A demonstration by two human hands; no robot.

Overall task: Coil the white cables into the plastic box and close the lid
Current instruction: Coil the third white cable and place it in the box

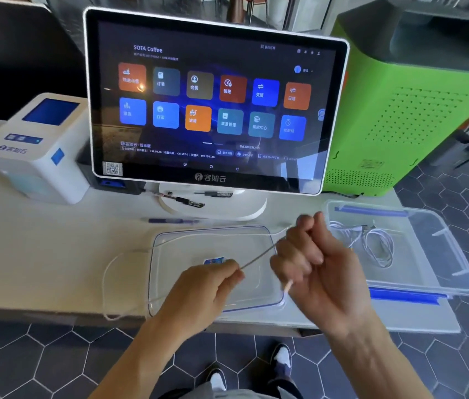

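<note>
The right hand (311, 260) has its fingers curled around a white cable (259, 256), whose end pokes out below the palm, while the left hand (210, 286) pinches the same cable between thumb and fingertips, so a short taut stretch runs between them above the clear lid (170, 283) lying flat on the table (40, 254). The rest of that cable loops loosely to the left over the lid's edge and the table's front edge. Just right of the lid sits the open plastic box (443, 254) with blue latches, holding another coiled cable (371, 240), and behind stand a touchscreen terminal (216, 102), a white printer (37, 148) and a green machine (406, 116).
</note>
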